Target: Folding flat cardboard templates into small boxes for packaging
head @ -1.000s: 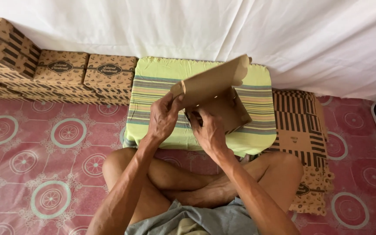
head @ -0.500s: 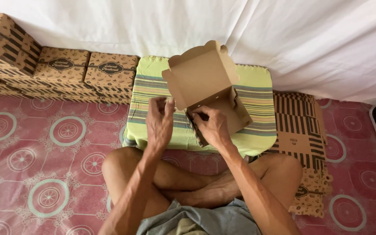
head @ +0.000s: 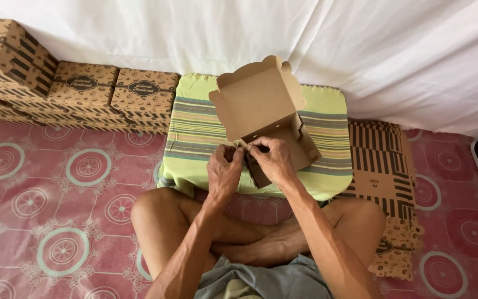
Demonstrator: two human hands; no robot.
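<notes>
1. Brown cardboard box (head: 266,119), half folded, sits just beyond my grip on the striped cushion (head: 195,130); its scalloped lid stands up and open.
2. My left hand (head: 223,173) and right hand (head: 275,160) meet at the box's near front corner, fingertips pinched shut on the thin flap there.
3. I judge this as the corner-locking step; next the tab needs a firm, precise push into its slot without creasing the stiff, matte board.
4. Off to my right lies a stack of flat printed blanks (head: 380,171); to my left, finished boxes (head: 84,91) stacked against the white sheet (head: 360,50), on a red patterned mat (head: 56,182).
</notes>
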